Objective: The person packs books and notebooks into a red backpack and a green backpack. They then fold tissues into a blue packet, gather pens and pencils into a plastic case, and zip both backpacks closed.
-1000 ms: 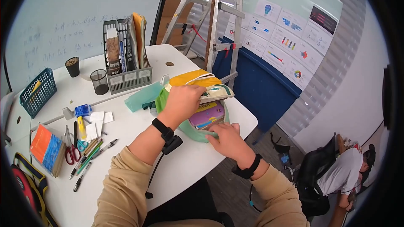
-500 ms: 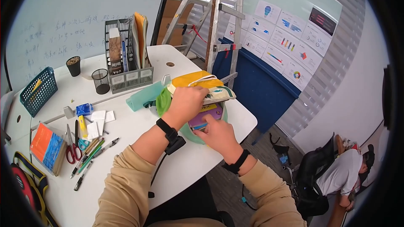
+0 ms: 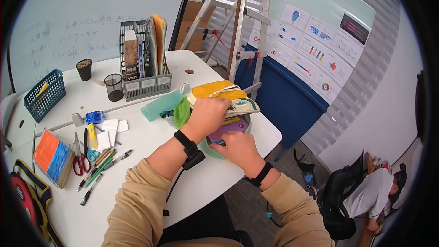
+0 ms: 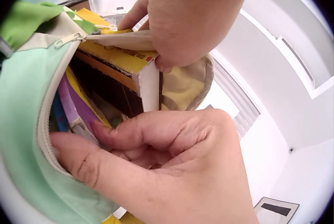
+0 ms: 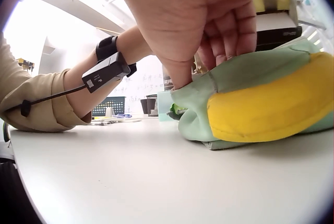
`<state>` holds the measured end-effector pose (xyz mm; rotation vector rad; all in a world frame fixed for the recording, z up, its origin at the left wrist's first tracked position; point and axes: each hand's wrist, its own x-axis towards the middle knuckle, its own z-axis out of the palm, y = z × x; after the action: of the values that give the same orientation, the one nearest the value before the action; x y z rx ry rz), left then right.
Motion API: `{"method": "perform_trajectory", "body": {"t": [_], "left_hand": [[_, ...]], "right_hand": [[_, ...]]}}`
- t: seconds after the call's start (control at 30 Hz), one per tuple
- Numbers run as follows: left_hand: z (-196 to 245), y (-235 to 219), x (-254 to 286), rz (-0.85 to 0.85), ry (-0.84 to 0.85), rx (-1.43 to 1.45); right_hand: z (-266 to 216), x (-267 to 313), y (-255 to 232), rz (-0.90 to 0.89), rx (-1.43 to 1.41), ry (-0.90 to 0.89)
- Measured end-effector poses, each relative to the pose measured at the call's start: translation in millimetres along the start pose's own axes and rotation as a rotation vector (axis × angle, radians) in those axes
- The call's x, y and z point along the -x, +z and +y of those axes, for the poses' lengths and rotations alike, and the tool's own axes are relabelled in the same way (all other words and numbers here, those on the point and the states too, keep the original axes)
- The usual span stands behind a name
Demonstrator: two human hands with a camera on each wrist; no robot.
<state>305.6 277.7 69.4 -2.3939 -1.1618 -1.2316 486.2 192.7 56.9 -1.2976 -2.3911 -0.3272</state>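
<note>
A mint green zipped bag [image 4: 26, 88] with yellow parts lies on the table, its mouth unzipped. My left hand [image 3: 210, 115] grips the lifted flap [image 3: 244, 105] at its edge. Inside, in the left wrist view, are a purple book [image 4: 78, 101] and a thick yellow book [image 4: 117, 59] with white page edges. My right hand [image 3: 240, 146] reaches over the near rim into the mouth. Its thumb and forefinger pinch the lower corner of the purple book, close beside the zip [image 4: 44, 130]. The bag's rim hides its fingertips in the right wrist view.
Left on the white table [image 3: 151, 187] lie pens, scissors [image 3: 82, 162], a spiral notebook [image 3: 52, 158] and white cards. Behind stand a grey file rack [image 3: 146, 87], a mesh cup [image 3: 114, 88] and a teal basket [image 3: 45, 95]. A ladder [image 3: 238, 41] rises behind the table; a person sits at right.
My right hand has moved from the bag's near rim inward, onto the purple book. My left hand keeps hold of the flap. The head view has shifted slightly.
</note>
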Motion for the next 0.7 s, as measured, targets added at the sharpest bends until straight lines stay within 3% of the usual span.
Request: {"method": "perform_trajectory", "body": {"t": [0.2,0.3,0.4,0.5,0.7], "left_hand": [[-2,-1,1,-0.014,-0.007,-0.001],[-2,-2,1,-0.007,-0.007,-0.002],[-3,0,0,-0.011,-0.014,-0.013],[-4,3,1,-0.025,-0.024,-0.013],[-2,2,2,-0.023,-0.004,-0.012]], "right_hand": [[0,-1,-7,-0.017,0.123,0.018],[12,1,-6,-0.016,0.114,-0.091],[21,-4,-10,0.102,-0.019,-0.402],[27,0,-2,-0.020,0.020,-0.468],[35,4,7,-0.027,-0.151,-0.346]]}}
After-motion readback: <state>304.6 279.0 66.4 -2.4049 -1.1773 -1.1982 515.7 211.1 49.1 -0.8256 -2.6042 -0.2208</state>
